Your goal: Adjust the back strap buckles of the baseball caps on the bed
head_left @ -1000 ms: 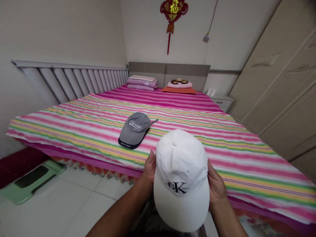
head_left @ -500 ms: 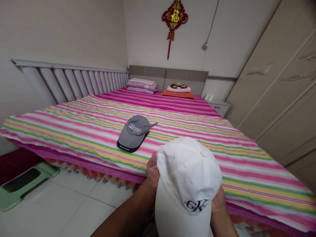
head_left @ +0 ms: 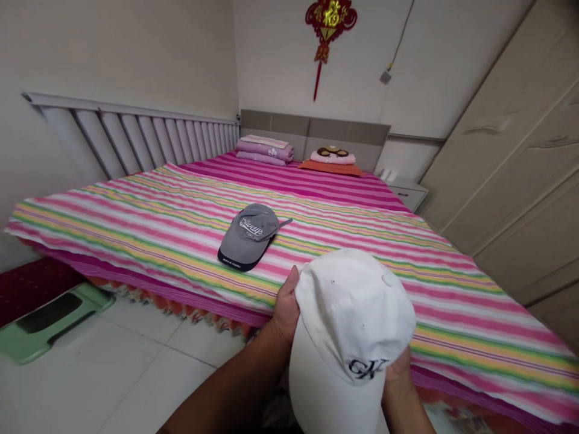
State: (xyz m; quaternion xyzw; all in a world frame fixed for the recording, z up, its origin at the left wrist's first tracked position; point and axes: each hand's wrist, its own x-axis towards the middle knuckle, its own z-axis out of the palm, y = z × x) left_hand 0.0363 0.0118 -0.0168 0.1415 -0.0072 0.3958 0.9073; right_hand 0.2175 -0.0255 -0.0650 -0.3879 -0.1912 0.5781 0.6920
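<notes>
Between my two hands is a white baseball cap (head_left: 357, 307) with dark embroidered letters above its brim, the brim facing me and down. My left hand (head_left: 286, 307) grips the cap's left edge, thumb showing and the other fingers hidden beneath it. On the other side my right hand (head_left: 398, 367) is closed on the right edge, mostly covered by the cap. Beyond my left hand, a grey baseball cap (head_left: 253, 232) with white lettering and a dark brim edge lies on the striped bedspread (head_left: 172, 223), its strap end sticking out to the right.
Folded purple bedding (head_left: 265, 149) and a pink and orange stack (head_left: 332, 161) sit by the headboard (head_left: 335, 134). A green stool (head_left: 81, 307) stands on the tiled floor at left. A nightstand (head_left: 409, 194) and beige wardrobe (head_left: 506, 150) are at right.
The view has tilted slightly downward and shifted left. Both hands still hold the white cap, with little change in its pose. The grey cap lies in the same place on the bedspread.
</notes>
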